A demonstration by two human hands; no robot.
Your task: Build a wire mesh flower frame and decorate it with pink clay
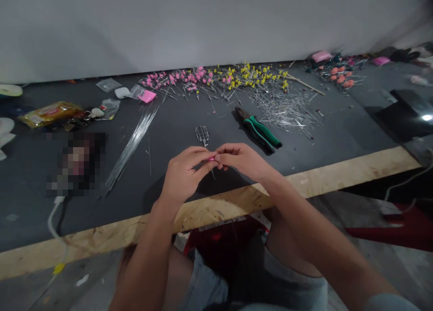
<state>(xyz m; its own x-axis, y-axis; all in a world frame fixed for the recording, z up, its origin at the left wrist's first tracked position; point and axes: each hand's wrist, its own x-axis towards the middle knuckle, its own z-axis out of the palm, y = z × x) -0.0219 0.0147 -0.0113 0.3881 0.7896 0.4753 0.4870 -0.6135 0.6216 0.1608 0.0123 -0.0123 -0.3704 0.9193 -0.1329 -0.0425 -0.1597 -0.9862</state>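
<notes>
Near the table's front edge, my left hand (184, 169) and my right hand (238, 159) meet fingertip to fingertip. Pinched between them is a small pink piece (211, 158), mostly covered by the fingers. Just beyond the hands lies a small wire shape (202, 133) like a flat cage, its twisted stem running toward my fingers. A bit of twisted wire (213, 174) shows below them; whether it joins that stem is hidden. To the right of my right hand rest pliers (260, 129) with green and black handles.
Straight wires (131, 148) lie bundled at left, near a phone-like blurred object (79, 164) with a white cable (50, 220). Pink-tipped wires (182, 78), yellow-tipped wires (250, 76) and a loose wire heap (287, 110) line the back. A pink packet (146, 96) lies back left.
</notes>
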